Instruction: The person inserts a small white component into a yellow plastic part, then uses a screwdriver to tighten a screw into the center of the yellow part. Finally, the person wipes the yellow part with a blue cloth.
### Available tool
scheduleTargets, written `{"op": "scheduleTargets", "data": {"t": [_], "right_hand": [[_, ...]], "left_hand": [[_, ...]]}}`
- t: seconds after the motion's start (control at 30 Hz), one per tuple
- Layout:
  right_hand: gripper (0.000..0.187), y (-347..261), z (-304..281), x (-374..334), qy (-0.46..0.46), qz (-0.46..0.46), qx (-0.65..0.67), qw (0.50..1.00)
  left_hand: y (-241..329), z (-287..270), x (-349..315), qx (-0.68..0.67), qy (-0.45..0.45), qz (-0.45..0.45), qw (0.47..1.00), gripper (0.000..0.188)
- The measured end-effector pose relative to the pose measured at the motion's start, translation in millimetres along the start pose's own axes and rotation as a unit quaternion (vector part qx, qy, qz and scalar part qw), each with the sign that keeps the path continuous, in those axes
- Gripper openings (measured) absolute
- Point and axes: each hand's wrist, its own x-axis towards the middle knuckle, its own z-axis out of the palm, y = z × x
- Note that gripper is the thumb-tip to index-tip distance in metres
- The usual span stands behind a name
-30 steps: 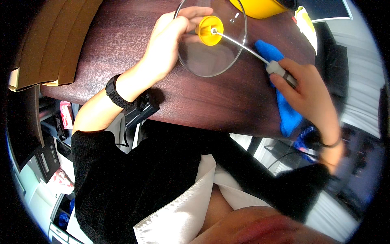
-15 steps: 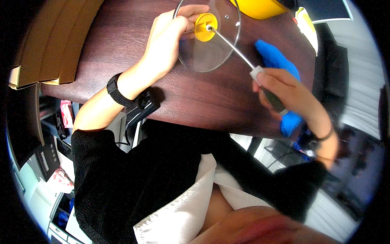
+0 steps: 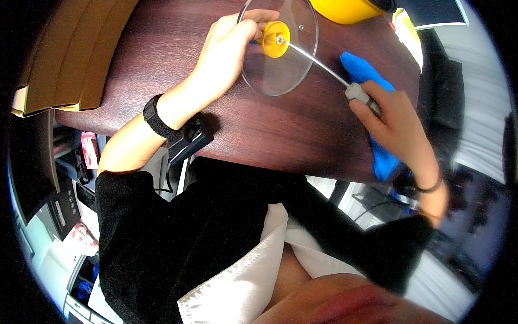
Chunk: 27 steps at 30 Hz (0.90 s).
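Note:
My left hand (image 3: 229, 51) holds a clear glass lid (image 3: 278, 81) tilted up on its edge above the table. Its fingers are closed around the rim and the yellow round knob (image 3: 275, 32) at the lid's middle. A screwdriver (image 3: 318, 62) reaches across from the right, its tip at the screw in the knob's centre. My right hand (image 3: 396, 116) is closed on the screwdriver's grey handle, thumb and forefinger along it; the handle's rear end is hidden in the palm.
Under my right hand lies a blue cloth (image 3: 367, 73) on the dark wood table (image 3: 259, 140). A yellow pot (image 3: 345, 12) stands at the far right, beside a yellow-and-white packet (image 3: 407, 35). Cardboard (image 3: 75, 54) fills the far left. A black device (image 3: 191, 143) sits at the near edge.
My right hand has turned and shifted its grip on the screwdriver handle, moving slightly right. The lid and knob have moved a little, with the screwdriver tip still at the screw.

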Motion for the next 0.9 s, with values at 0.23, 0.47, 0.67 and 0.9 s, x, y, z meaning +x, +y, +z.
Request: {"op": "scheduleTargets", "data": {"t": [0.23,0.47,0.67,0.9], "right_hand": [[0.026,11,3,4,0.001,-0.005,0.0,1.0],[0.027,5,-1,9,-0.022,0.011,-0.003,1.0],[0.028,7,-2,11,-0.033,-0.005,0.009,0.999],[0.036,3,13,11,-0.203,0.179,0.412,0.87]], "left_hand": [[0,-5,3,0.041,-0.044,0.005,0.998,0.051],[2,-2,1,0.003,-0.036,-0.015,0.999,0.053],[1,-5,1,-0.01,-0.047,-0.012,0.999,0.055],[-3,-8,2,-0.027,-0.034,0.01,0.999,0.058]]}}
